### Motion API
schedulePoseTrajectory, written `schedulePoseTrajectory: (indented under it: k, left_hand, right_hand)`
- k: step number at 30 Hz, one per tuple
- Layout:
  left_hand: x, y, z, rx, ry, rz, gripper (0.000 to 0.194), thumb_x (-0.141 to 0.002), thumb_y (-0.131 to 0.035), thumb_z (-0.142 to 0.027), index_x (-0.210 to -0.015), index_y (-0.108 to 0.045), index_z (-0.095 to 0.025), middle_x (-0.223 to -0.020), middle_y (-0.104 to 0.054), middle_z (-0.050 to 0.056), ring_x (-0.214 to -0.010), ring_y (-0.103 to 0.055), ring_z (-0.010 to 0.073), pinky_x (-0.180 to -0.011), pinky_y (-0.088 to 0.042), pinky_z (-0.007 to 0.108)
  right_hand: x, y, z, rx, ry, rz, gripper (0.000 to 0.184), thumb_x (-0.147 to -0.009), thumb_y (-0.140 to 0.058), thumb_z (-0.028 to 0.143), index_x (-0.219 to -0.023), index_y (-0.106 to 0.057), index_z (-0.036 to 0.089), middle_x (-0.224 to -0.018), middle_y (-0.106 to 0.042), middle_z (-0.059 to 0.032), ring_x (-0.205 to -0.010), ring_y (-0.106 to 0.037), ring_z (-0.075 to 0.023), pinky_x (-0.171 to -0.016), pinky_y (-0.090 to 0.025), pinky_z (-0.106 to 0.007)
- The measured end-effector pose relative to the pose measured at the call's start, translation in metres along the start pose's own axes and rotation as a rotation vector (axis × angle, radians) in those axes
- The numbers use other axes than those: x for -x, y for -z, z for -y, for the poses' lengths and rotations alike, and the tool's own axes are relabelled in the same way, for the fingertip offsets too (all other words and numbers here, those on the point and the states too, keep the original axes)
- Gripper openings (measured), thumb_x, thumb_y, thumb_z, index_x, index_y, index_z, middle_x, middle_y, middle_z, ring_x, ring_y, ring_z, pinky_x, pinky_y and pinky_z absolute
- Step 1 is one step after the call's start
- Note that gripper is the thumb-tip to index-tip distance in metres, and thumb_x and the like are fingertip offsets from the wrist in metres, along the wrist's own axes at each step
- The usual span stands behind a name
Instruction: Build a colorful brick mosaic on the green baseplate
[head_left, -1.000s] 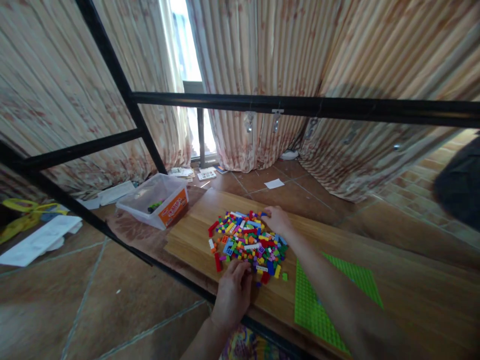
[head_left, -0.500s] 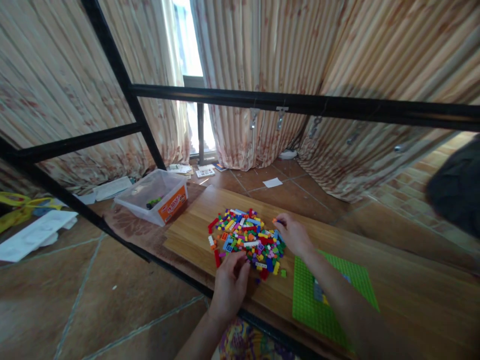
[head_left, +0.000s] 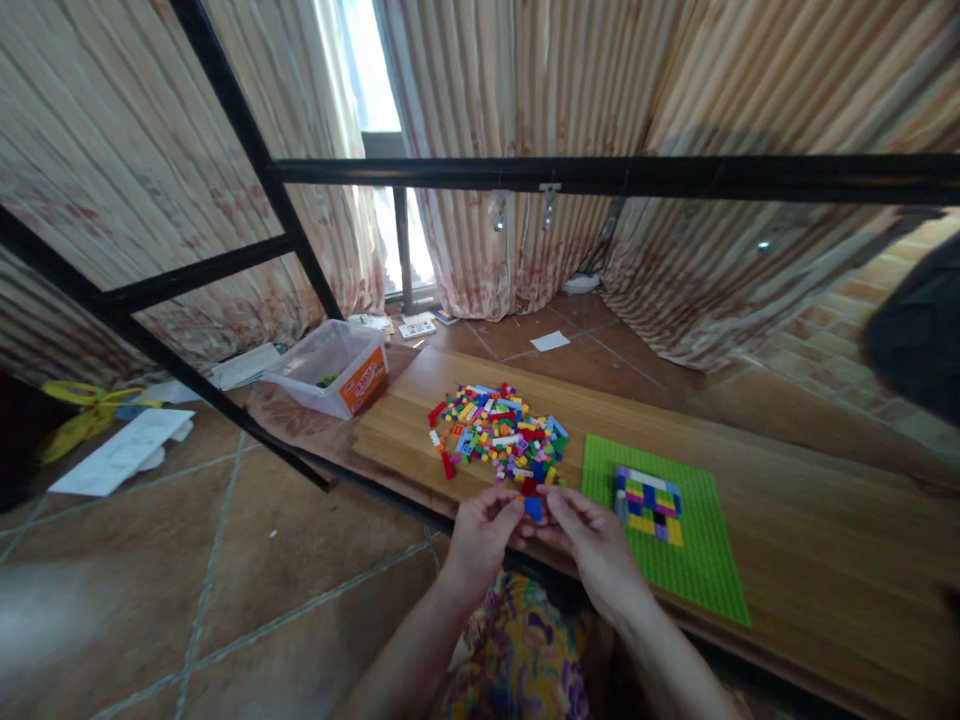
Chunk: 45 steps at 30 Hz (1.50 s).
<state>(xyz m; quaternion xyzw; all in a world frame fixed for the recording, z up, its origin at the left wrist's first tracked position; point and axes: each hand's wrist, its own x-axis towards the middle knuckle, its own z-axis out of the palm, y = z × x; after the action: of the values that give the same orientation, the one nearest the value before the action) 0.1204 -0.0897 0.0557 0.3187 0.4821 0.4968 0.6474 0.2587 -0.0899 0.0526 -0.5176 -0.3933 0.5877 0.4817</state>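
Note:
A blue toy brick [head_left: 532, 508] is pinched between my two hands at the near edge of the board. My left hand [head_left: 484, 535] grips it from the left, where a bit of orange shows by the fingertips. From the right, the closed fingers of my right hand [head_left: 592, 540] hold the same brick. Just beyond my hands lies a pile of mixed toy bricks [head_left: 502, 430] in many colours. To the right, a green baseplate [head_left: 705, 540] carries a small block of joined bricks [head_left: 651, 505] in yellow, blue, purple and white.
The wooden board [head_left: 810, 530] runs across in front of me. A clear plastic box [head_left: 311, 375] with an orange label stands at its left end. A black metal frame [head_left: 525, 175] crosses above, with curtains [head_left: 562, 80] behind. White sheets [head_left: 124, 452] lie on the tiled floor.
My right hand has come back from the pile's right side to meet my left hand. Both now hold the blue brick, and the bricks on the baseplate are uncovered. The view has shifted slightly.

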Motion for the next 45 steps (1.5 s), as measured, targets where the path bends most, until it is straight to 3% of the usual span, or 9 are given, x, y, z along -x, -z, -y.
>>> schedulePoseTrajectory:
  k: [5,13,17,23,28,34,38,41,45]
  left_hand:
    - [0.015,-0.008,-0.001,-0.009,-0.002,-0.075,0.025,-0.071,-0.074,-0.037,-0.078,-0.068,-0.015,-0.062,-0.065,0.001,-0.055,-0.058,0.0106,-0.054,-0.045,0.020]
    - [0.036,-0.020,-0.011,-0.124,-0.054,0.025,0.032,-0.067,-0.077,-0.043,-0.075,-0.065,-0.014,-0.057,-0.061,0.000,-0.052,-0.055,0.0093,-0.049,-0.041,0.019]
    - [0.045,-0.026,-0.013,-0.164,-0.071,0.014,0.030,-0.068,-0.076,-0.041,-0.073,-0.064,-0.014,-0.056,-0.059,-0.002,-0.050,-0.051,0.0078,-0.047,-0.039,0.018]
    - [0.052,-0.030,-0.008,-0.066,-0.004,0.062,0.034,-0.068,-0.078,-0.043,-0.071,-0.063,-0.012,-0.055,-0.056,-0.002,-0.047,-0.046,0.0049,-0.047,-0.036,0.017]
    - [0.036,-0.022,0.002,0.153,0.114,0.012,0.039,-0.060,-0.084,-0.042,-0.076,-0.064,-0.012,-0.066,-0.063,0.001,-0.055,-0.054,0.0059,-0.053,-0.043,0.017]
    - [0.014,-0.006,0.009,0.126,0.158,-0.120,0.040,-0.059,-0.085,-0.037,-0.083,-0.065,-0.012,-0.073,-0.069,0.005,-0.055,-0.058,0.0074,-0.050,-0.044,0.017]
    - [0.004,-0.004,0.007,0.089,0.121,-0.167,0.045,-0.058,-0.085,-0.039,-0.088,-0.064,-0.012,-0.075,-0.071,0.005,-0.054,-0.060,0.0087,-0.049,-0.042,0.018]
    - [0.000,-0.005,0.005,0.069,0.094,-0.172,0.045,-0.059,-0.084,-0.040,-0.088,-0.062,-0.013,-0.079,-0.072,0.006,-0.056,-0.062,0.0099,-0.050,-0.044,0.019]
    - [-0.003,-0.007,0.005,0.038,0.063,-0.136,0.042,-0.061,-0.082,-0.041,-0.087,-0.063,-0.014,-0.080,-0.072,0.006,-0.058,-0.063,0.0106,-0.053,-0.045,0.019]
  right_hand:
    - [0.016,-0.004,-0.002,-0.099,-0.047,-0.005,0.044,-0.067,-0.076,0.058,-0.083,-0.071,0.017,-0.068,-0.066,-0.0017,-0.058,-0.058,-0.0116,-0.053,-0.048,-0.023]
    - [0.037,-0.005,0.006,-0.020,0.094,-0.017,0.041,-0.070,-0.074,0.058,-0.076,-0.068,0.018,-0.062,-0.062,0.0004,-0.055,-0.054,-0.0114,-0.050,-0.045,-0.023]
    - [0.047,-0.004,0.006,-0.053,0.146,-0.055,0.039,-0.070,-0.075,0.056,-0.075,-0.066,0.018,-0.061,-0.062,0.0010,-0.053,-0.053,-0.0107,-0.048,-0.043,-0.022]
    - [0.054,-0.002,0.003,-0.214,0.097,-0.031,0.037,-0.069,-0.077,0.052,-0.073,-0.068,0.017,-0.059,-0.061,0.0012,-0.050,-0.050,-0.0081,-0.048,-0.042,-0.020]
    - [0.022,0.009,-0.004,-0.114,0.034,-0.132,0.034,-0.067,-0.077,0.049,-0.080,-0.071,0.018,-0.060,-0.063,0.0009,-0.051,-0.054,-0.0118,-0.051,-0.046,-0.025]
    - [-0.055,0.020,0.001,0.584,0.290,-0.212,0.017,-0.078,-0.061,0.029,-0.085,-0.074,0.020,-0.083,-0.075,-0.0056,-0.074,-0.068,-0.0205,-0.072,-0.051,-0.033]
    - [-0.085,0.014,0.006,0.872,0.315,-0.230,0.015,-0.079,-0.063,0.025,-0.087,-0.075,0.021,-0.085,-0.076,-0.0057,-0.080,-0.068,-0.0212,-0.077,-0.048,-0.032]
    - [-0.083,0.012,0.005,0.851,0.342,-0.248,0.017,-0.082,-0.061,0.030,-0.087,-0.074,0.020,-0.086,-0.075,-0.0065,-0.079,-0.067,-0.0211,-0.077,-0.047,-0.032]
    - [-0.053,0.011,0.001,0.508,0.281,-0.123,0.031,-0.085,-0.057,0.045,-0.083,-0.072,0.018,-0.076,-0.072,-0.0046,-0.066,-0.062,-0.0176,-0.064,-0.045,-0.028]
